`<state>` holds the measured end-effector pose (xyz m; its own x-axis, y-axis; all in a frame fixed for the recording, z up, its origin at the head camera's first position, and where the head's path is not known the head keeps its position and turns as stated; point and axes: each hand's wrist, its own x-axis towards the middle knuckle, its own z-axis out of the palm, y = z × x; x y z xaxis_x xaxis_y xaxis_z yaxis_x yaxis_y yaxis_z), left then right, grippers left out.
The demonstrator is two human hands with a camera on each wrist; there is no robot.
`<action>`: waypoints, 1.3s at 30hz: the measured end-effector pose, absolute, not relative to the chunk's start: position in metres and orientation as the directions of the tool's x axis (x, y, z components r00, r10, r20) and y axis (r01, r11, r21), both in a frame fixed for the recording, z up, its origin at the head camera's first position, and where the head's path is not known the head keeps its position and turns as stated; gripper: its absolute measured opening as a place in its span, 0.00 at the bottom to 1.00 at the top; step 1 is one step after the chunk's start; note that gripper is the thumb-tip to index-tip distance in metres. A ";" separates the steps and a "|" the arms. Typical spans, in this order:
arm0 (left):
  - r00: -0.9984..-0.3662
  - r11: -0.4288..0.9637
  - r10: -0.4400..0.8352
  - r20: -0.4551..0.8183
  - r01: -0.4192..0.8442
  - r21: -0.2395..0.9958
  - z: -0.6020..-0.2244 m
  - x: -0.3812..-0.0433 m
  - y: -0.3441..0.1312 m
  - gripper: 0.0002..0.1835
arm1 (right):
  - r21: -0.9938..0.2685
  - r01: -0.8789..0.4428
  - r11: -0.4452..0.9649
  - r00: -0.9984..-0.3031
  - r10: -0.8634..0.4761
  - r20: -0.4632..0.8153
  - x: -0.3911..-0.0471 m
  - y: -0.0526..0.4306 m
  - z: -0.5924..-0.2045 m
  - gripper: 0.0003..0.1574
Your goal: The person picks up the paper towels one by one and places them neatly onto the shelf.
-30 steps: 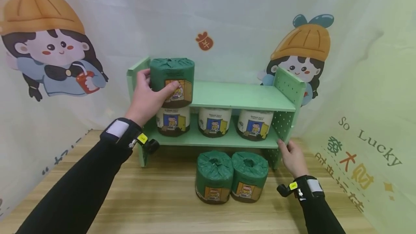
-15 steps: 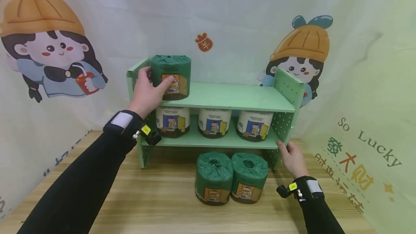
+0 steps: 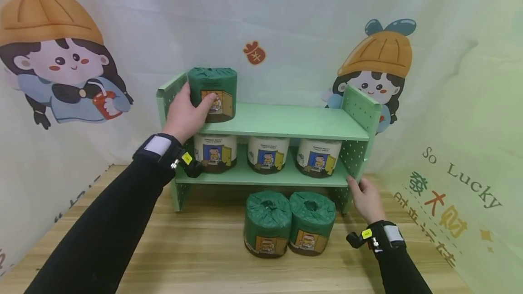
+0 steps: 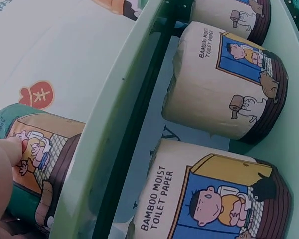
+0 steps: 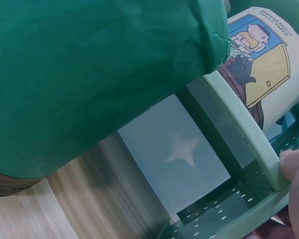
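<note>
A green-wrapped toilet paper roll (image 3: 224, 86) stands upright at the left end of the green rack's upper shelf (image 3: 286, 121). My left hand (image 3: 185, 113) grips it, thumb across the printed front and fingers at its left side; in the left wrist view the thumb lies on the picture. At the rack's lower right, my right hand (image 3: 367, 201) holds the side panel (image 3: 354, 155), thumb at the lower shelf's front corner. The right wrist view shows that thumb (image 5: 294, 164) on the shelf corner, the other fingers partly hidden behind the panel.
Three cream toilet paper rolls (image 3: 267, 155) stand spaced along the lower shelf. Two green rolls (image 3: 267, 221) stand side by side on the wooden table (image 3: 196, 257) before the rack. A printed cloth backdrop (image 3: 294, 22) hangs behind and at both sides.
My left hand has carried the green roll back and slightly left, from in front of the upper shelf's edge onto that shelf. The right hand keeps its place on the rack.
</note>
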<state>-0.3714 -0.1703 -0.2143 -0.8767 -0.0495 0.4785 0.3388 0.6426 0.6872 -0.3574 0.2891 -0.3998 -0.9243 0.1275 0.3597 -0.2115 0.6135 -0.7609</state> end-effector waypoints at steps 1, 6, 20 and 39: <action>-0.876 0.642 -0.044 0.480 0.344 0.686 -0.214 -0.372 -0.171 0.48 | -0.764 -0.214 0.609 -0.925 0.124 0.359 -0.358 0.289 -0.400 0.33; -0.886 0.618 -0.055 0.460 0.332 0.713 -0.215 -0.373 -0.173 0.51 | -0.768 -0.211 0.605 -0.926 0.127 0.354 -0.357 0.289 -0.400 0.33; -0.844 0.458 -0.078 0.530 0.442 0.771 -0.228 -0.343 -0.180 0.45 | -0.763 -0.211 0.611 -0.924 0.129 0.359 -0.356 0.285 -0.395 0.30; -0.820 0.247 0.059 0.570 0.565 0.787 -0.278 -0.288 -0.160 0.30 | -0.762 -0.219 0.610 -0.920 0.133 0.370 -0.354 0.287 -0.396 0.29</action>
